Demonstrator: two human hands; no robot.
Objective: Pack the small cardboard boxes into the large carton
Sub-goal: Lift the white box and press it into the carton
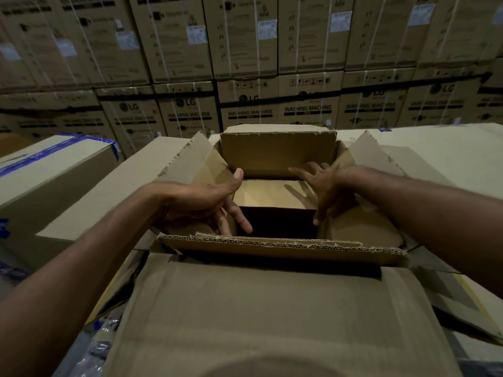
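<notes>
A large brown carton stands open in front of me, its four flaps spread outward and its near flap showing a corrugated edge. Inside, a flat cardboard surface lies at the far side and a dark gap lies near me; whether that surface is a small box, I cannot tell. My left hand reaches into the carton's left side, thumb up, fingers spread downward. My right hand hovers over the right side with fingers splayed, holding nothing.
A wide cardboard sheet or flap lies below the carton near me. A taped box with blue strips sits at the left. Stacked washing machine cartons form a wall behind. A pale flat surface extends to the right.
</notes>
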